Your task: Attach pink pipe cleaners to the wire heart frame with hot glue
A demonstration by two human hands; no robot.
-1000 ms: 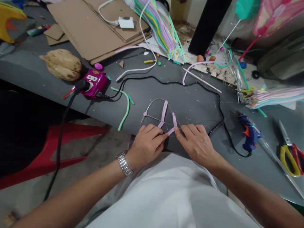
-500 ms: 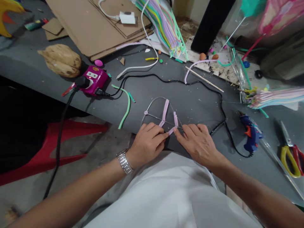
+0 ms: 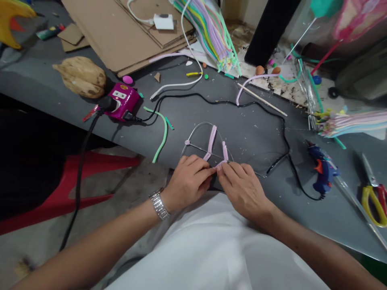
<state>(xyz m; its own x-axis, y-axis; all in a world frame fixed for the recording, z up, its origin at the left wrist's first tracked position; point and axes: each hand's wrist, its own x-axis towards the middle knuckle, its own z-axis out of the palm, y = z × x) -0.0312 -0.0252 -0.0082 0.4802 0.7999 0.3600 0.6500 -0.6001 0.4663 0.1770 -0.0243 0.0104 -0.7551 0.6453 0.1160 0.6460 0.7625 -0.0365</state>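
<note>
A round wire frame [image 3: 197, 147] with a long straight wire across it lies at the table's front edge. Lilac pipe cleaner [image 3: 212, 139] is bent in folds over the wire, and a small lilac knob [image 3: 187, 142] sits at the wire's left crossing. With fingers closed, my left hand [image 3: 191, 177] pinches the pipe cleaner's lower part from the left. My right hand [image 3: 242, 185] closes on the same strip from the right, its fingertips almost meeting the left ones. Both hands cover the lower part of the frame.
A blue glue gun [image 3: 323, 169] and yellow-and-red scissors [image 3: 371, 197] lie at the right. Black cable [image 3: 193, 95] curves behind the frame from a magenta power socket [image 3: 122, 100]. Pipe cleaner bundles [image 3: 208, 36], cardboard [image 3: 99, 32] and a wooden stick [image 3: 263, 100] lie farther back.
My right hand has slid left, closer to my left hand, and now covers more of the strip. The straight wire's right end shows beyond it. My left hand stays nearly still.
</note>
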